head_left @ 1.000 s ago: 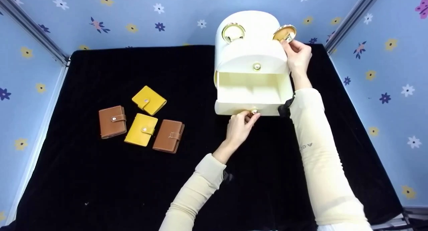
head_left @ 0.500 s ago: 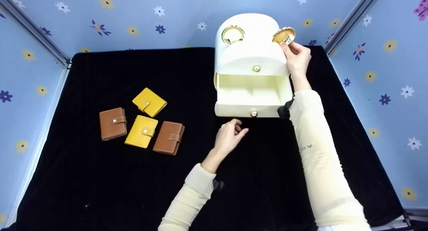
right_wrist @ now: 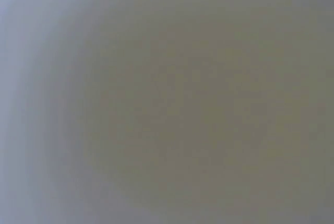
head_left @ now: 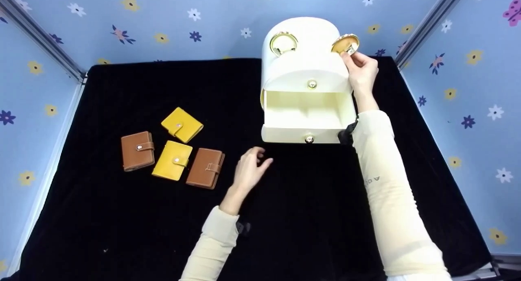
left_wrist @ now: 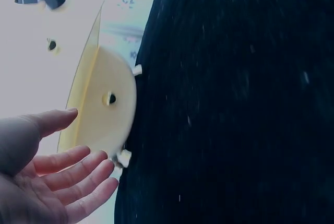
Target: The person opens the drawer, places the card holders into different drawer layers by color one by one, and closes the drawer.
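Observation:
A white dome-topped drawer cabinet (head_left: 303, 49) has its lower drawer (head_left: 281, 135) pulled out, with nothing inside it; the upper drawer (head_left: 291, 81) is closed. Each drawer front carries a round gold knob (head_left: 309, 139). My right hand (head_left: 363, 71) pinches the lower edge of a gold-rimmed round disc (head_left: 345, 44) at the cabinet's upper right. In front of the cabinet, to its left, my left hand (head_left: 250, 169) is held with relaxed fingers and nothing in them; the left wrist view also shows these spread fingers (left_wrist: 86, 185). The right wrist view is only a pale blur.
A matching gold-rimmed disc (head_left: 283, 44) sits at the cabinet's upper left. On the black cloth (head_left: 122, 224) at left lie two yellow card wallets (head_left: 171, 155) and two brown card wallets (head_left: 205, 167), all with snap straps. Flowered blue panels (head_left: 228, 12) stand around.
My left hand has let go of the lower drawer's knob and moved left, away from the cabinet, its fingers loosening. My right hand stays at the gold-rimmed disc; the drawer stays pulled out.

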